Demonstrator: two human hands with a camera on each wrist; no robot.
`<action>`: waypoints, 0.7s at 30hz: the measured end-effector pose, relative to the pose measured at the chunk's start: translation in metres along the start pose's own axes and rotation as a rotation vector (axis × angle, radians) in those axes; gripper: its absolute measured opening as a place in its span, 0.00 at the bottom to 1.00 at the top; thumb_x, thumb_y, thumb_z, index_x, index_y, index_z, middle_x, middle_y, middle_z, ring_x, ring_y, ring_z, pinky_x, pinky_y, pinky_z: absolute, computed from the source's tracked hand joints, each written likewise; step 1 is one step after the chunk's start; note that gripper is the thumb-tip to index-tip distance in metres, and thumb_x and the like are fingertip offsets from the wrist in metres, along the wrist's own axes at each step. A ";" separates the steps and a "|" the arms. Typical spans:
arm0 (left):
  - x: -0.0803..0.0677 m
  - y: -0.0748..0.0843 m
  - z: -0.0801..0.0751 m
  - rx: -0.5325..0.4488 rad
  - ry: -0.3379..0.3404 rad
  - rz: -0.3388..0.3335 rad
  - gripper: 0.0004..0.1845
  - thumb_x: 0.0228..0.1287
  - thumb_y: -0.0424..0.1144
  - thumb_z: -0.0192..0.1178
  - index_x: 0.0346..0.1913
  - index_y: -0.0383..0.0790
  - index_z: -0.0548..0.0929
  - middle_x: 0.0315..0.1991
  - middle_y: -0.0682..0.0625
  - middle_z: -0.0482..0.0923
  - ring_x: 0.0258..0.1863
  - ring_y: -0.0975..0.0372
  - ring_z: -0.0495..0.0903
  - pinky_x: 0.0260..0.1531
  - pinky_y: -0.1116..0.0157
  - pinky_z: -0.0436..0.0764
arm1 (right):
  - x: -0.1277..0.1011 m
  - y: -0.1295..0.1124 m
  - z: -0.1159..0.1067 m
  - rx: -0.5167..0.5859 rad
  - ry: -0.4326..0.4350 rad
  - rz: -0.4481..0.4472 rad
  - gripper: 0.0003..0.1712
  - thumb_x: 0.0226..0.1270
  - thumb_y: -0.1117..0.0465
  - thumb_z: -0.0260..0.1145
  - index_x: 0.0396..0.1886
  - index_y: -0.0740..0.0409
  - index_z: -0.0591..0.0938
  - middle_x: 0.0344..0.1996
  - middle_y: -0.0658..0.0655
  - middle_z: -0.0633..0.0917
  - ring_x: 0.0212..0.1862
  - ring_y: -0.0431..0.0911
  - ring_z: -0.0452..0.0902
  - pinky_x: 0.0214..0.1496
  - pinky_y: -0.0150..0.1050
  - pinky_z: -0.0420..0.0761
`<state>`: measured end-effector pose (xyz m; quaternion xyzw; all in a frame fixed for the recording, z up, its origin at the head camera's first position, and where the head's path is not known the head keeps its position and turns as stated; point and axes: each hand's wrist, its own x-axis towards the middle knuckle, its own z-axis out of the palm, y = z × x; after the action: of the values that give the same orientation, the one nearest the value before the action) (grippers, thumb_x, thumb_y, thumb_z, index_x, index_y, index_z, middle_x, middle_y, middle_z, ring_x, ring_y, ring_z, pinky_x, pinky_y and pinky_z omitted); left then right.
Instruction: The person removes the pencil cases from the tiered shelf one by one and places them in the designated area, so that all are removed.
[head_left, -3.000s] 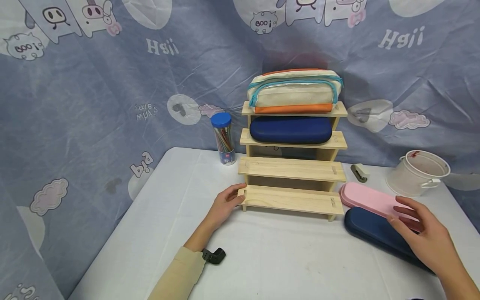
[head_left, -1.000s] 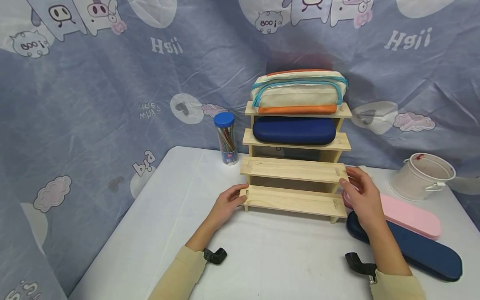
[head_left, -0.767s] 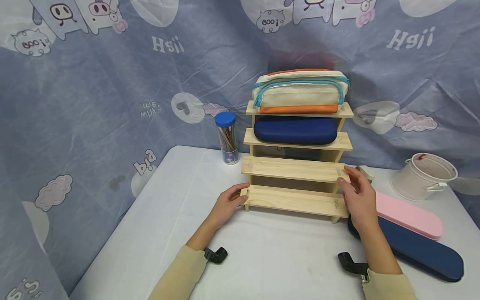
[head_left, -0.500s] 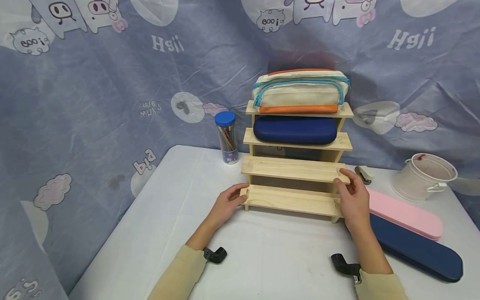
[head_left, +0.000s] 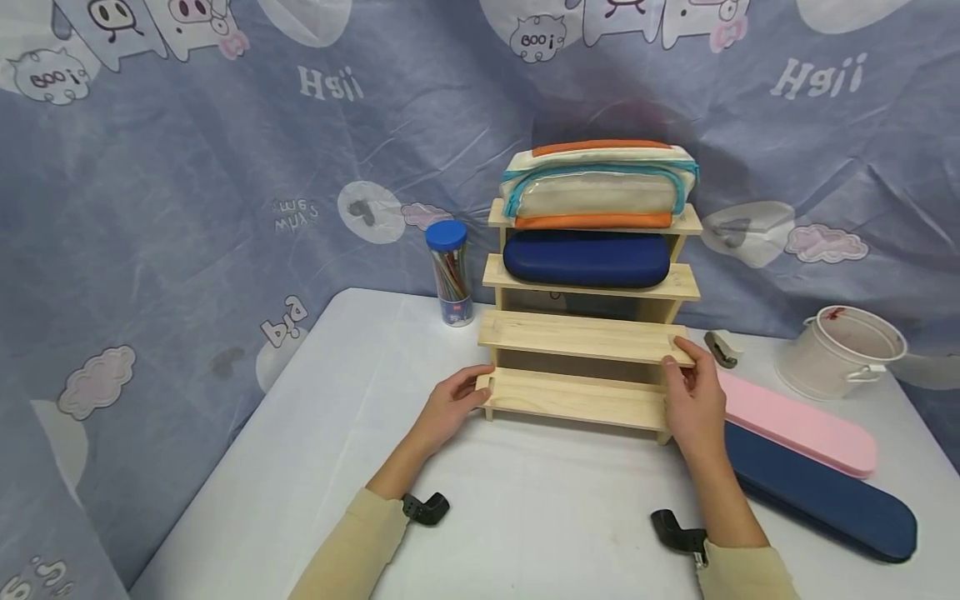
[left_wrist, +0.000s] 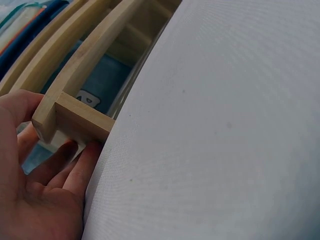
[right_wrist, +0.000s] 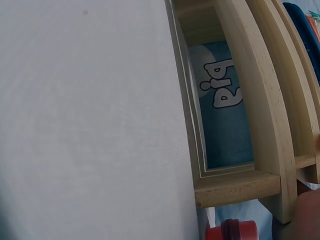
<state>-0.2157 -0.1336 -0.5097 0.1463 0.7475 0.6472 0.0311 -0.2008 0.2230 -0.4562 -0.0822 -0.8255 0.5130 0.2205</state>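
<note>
A stepped wooden desk rack (head_left: pixel 573 333) with several plank shelves stands near the table's back. My left hand (head_left: pixel 450 407) grips the left end of its lowest plank. In the left wrist view the thumb and fingers close round that plank end (left_wrist: pixel 47 112). At the other side my right hand (head_left: pixel 693 396) pinches the right end of the plank one step up, thumb at the front edge. Only a sliver of that hand shows in the right wrist view. A cream pencil pouch (head_left: pixel 600 192) with teal zips sits on the top plank; a blue hard case (head_left: pixel 585 258) lies below it.
Right of the rack lie a pink case (head_left: pixel 802 425) and a navy case (head_left: pixel 817 492), side by side. A white bucket (head_left: pixel 843 354) and a small stapler (head_left: pixel 722 350) stand behind them. A blue-lidded pencil jar (head_left: pixel 450 275) stands left of the rack. A printed curtain (head_left: pixel 225 208) hangs behind.
My right hand has come from above the pink and navy cases to the rack, then shifted left onto the plank's end. The left hand keeps its grip. The pouch's orange top shows more.
</note>
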 end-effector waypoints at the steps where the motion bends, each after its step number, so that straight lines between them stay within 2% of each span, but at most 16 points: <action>1: 0.000 0.000 0.000 0.001 -0.001 0.001 0.21 0.68 0.45 0.60 0.62 0.52 0.76 0.62 0.53 0.72 0.59 0.59 0.74 0.53 0.62 0.76 | 0.000 -0.001 0.001 -0.007 0.006 -0.005 0.25 0.73 0.46 0.55 0.68 0.38 0.70 0.57 0.54 0.77 0.53 0.44 0.73 0.47 0.28 0.69; 5: 0.000 0.003 -0.002 0.001 -0.012 -0.018 0.21 0.69 0.44 0.60 0.63 0.50 0.75 0.63 0.51 0.71 0.59 0.59 0.73 0.54 0.63 0.75 | -0.001 -0.003 0.001 -0.012 0.011 0.003 0.25 0.73 0.45 0.55 0.68 0.38 0.70 0.57 0.54 0.77 0.53 0.44 0.72 0.49 0.30 0.69; 8: -0.003 0.012 -0.001 0.004 -0.013 -0.022 0.22 0.69 0.41 0.59 0.64 0.44 0.74 0.63 0.47 0.71 0.60 0.57 0.73 0.54 0.63 0.75 | -0.001 -0.002 0.001 -0.003 0.010 0.009 0.25 0.72 0.45 0.55 0.67 0.37 0.70 0.56 0.54 0.77 0.52 0.43 0.71 0.47 0.30 0.69; 12: -0.009 0.030 0.001 -0.004 0.063 -0.018 0.27 0.64 0.36 0.63 0.65 0.35 0.70 0.63 0.40 0.69 0.59 0.51 0.73 0.50 0.62 0.78 | 0.000 0.000 0.002 0.008 0.000 0.016 0.25 0.72 0.45 0.55 0.67 0.37 0.70 0.55 0.53 0.78 0.51 0.43 0.72 0.46 0.31 0.69; 14: -0.011 0.036 0.003 -0.025 0.104 -0.012 0.32 0.60 0.34 0.67 0.65 0.33 0.67 0.63 0.39 0.68 0.58 0.48 0.73 0.47 0.61 0.80 | 0.000 0.001 0.001 0.000 -0.006 0.019 0.25 0.72 0.48 0.57 0.68 0.39 0.70 0.57 0.53 0.77 0.54 0.44 0.72 0.51 0.35 0.71; 17: -0.010 0.034 0.007 -0.014 0.130 0.019 0.39 0.54 0.36 0.72 0.66 0.35 0.64 0.64 0.40 0.66 0.58 0.48 0.73 0.44 0.61 0.81 | 0.000 0.001 -0.001 -0.021 -0.007 -0.024 0.28 0.68 0.58 0.61 0.68 0.46 0.69 0.58 0.57 0.77 0.58 0.50 0.71 0.57 0.44 0.70; 19: -0.009 0.031 0.010 0.025 0.124 0.050 0.44 0.49 0.38 0.76 0.68 0.38 0.62 0.65 0.42 0.64 0.58 0.50 0.73 0.43 0.61 0.81 | 0.000 0.001 -0.002 -0.006 -0.005 -0.041 0.29 0.67 0.60 0.62 0.67 0.47 0.70 0.57 0.60 0.78 0.57 0.50 0.72 0.56 0.43 0.71; 21: -0.008 0.028 0.013 0.082 0.119 0.089 0.47 0.45 0.38 0.77 0.69 0.43 0.62 0.65 0.45 0.64 0.57 0.51 0.73 0.42 0.61 0.82 | 0.000 0.000 -0.002 0.005 0.002 -0.048 0.27 0.68 0.57 0.63 0.67 0.44 0.71 0.54 0.58 0.79 0.53 0.46 0.74 0.52 0.36 0.72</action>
<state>-0.2000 -0.1201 -0.4857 0.1418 0.7668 0.6242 -0.0481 -0.1996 0.2247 -0.4559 -0.0621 -0.8258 0.5095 0.2338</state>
